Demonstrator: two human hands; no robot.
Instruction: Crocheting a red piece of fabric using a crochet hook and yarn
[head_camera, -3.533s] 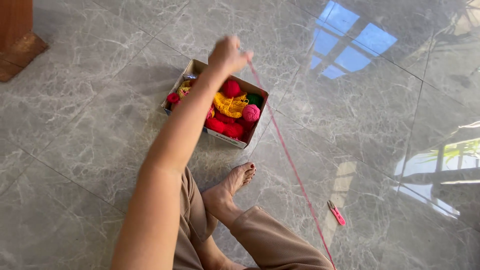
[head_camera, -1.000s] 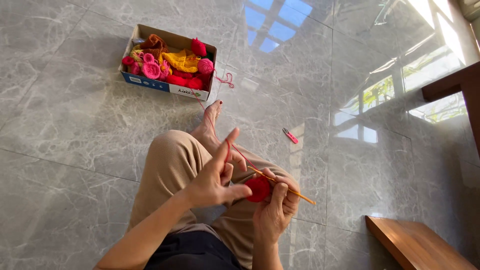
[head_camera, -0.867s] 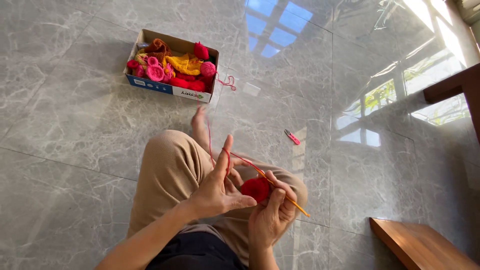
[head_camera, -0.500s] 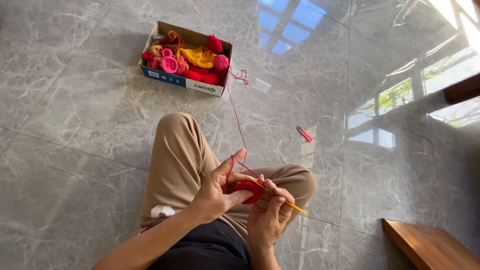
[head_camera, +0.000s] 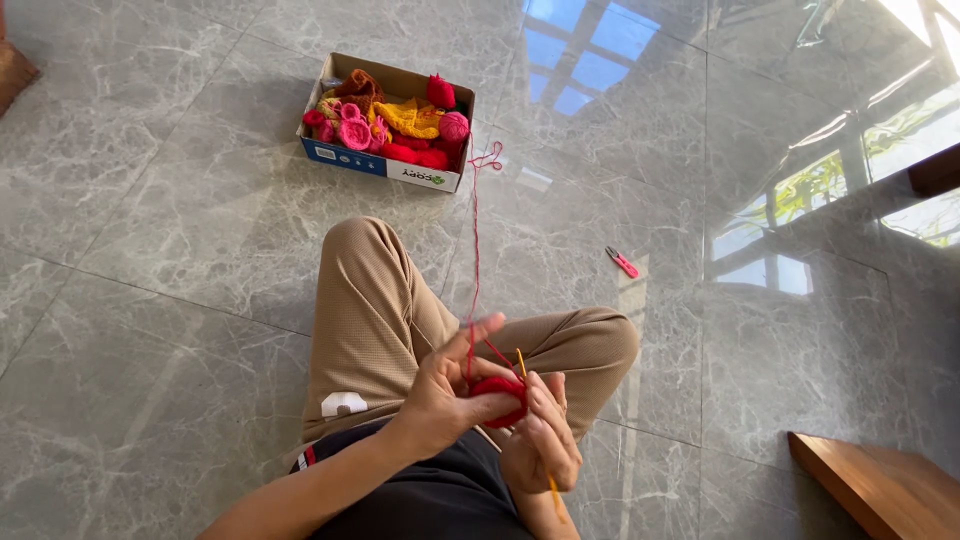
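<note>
Crochet in progress, viewed from above the lap. Sits cross-legged in beige trousers (head_camera: 370, 300) on a glossy grey marble-tile floor (head_camera: 150, 250). Left hand (head_camera: 445, 395) closed on a small round red crocheted piece (head_camera: 497, 398), thumb and lower fingers pinching it, forefinger lifted free with the thin red yarn strand (head_camera: 474, 250) drawn over it. Right hand (head_camera: 540, 450) curled shut around a slim yellow crochet hook (head_camera: 521, 362), its tip up at the red piece, its tail poking out below the palm. Has changed within a few seconds: left arm no longer stretched out to the box, now back at the lap, and over the last second the spread left fingers have closed in on the work. Reads, as a judgement, as yarn already pulled loose and stitching under way. Runs from the forefinger straight up the floor to a small loose curl just beside an open rectangular cardboard box (head_camera: 380, 165), well apart from the hands, packed with red, pink, yellow and orange yarn pieces. Shows a blue front wall on the box with a white end panel carrying a small green printed mark. Small pink thread snips (head_camera: 622, 262) lying alone to the right; brown wooden bench corner (head_camera: 880, 490) at lower right; white patch label (head_camera: 343, 404) on the trouser hip.
</note>
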